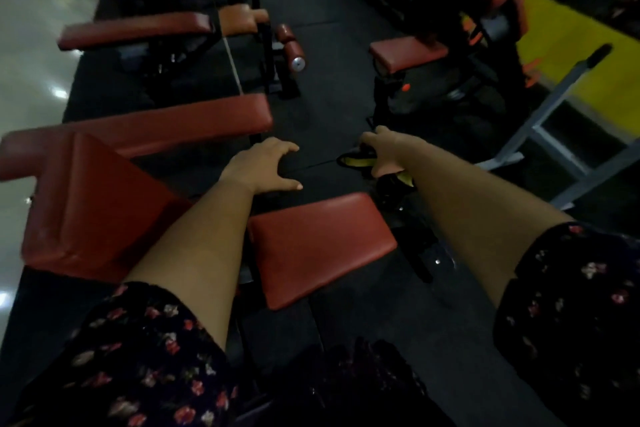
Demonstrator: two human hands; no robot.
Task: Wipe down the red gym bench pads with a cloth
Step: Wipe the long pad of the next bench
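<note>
Loc: gym, wts area | evid: rows of red padded benches | foam leg rollers | blk rubber floor mats | grey steel frame

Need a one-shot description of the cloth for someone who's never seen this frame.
Start at the black floor mat between the red bench pads. Over it, the right hand grips the cloth. It is the only bunched yellow-and-dark thing held in a hand; the pads around it are all red.
</note>
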